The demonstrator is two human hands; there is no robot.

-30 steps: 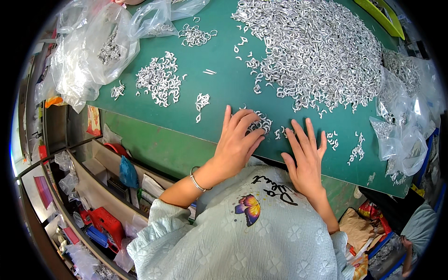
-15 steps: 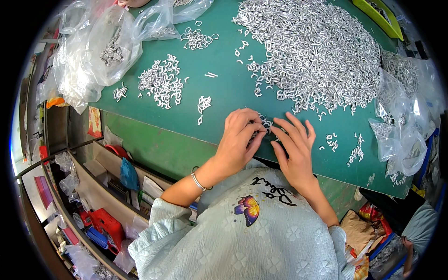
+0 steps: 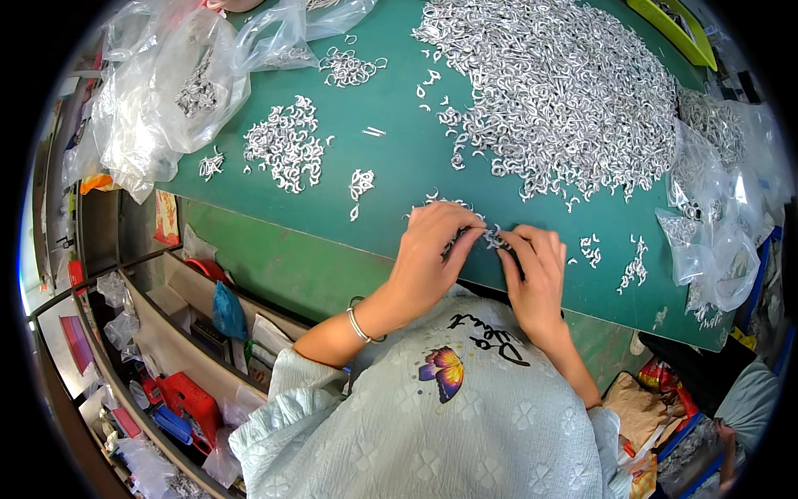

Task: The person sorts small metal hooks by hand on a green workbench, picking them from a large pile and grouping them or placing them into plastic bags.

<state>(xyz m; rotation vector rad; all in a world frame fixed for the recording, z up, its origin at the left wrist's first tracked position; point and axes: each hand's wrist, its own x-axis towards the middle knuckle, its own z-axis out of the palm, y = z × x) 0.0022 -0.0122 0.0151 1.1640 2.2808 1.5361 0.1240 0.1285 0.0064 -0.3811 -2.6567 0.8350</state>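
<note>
Both hands meet at the near edge of the green table (image 3: 307, 220). My left hand (image 3: 432, 249) has its thumb and forefinger pinched at a few small silver curved metal pieces (image 3: 492, 237). On the other side of these pieces my right hand (image 3: 536, 270) is bent inward, fingertips and thumb closed at them. How many pieces each hand grips is too small to tell. Just beyond the left knuckles lie more silver pieces (image 3: 445, 200), partly hidden by that hand. A small cluster of linked silver pieces (image 3: 361, 185) rests left of it.
A wide heap of silver crescent pieces (image 3: 565, 100) covers the far right. Smaller piles (image 3: 287, 145) and loose rings (image 3: 349, 68) lie left. Clear plastic bags (image 3: 166, 91) stand at both sides, a yellow-green tray (image 3: 677, 33) at the far right. Open drawers (image 3: 191, 312) sit lower left.
My right hand's fingers, spread before, have curled and come down to the pieces at the left fingertips. Some pieces now show beyond my left hand.
</note>
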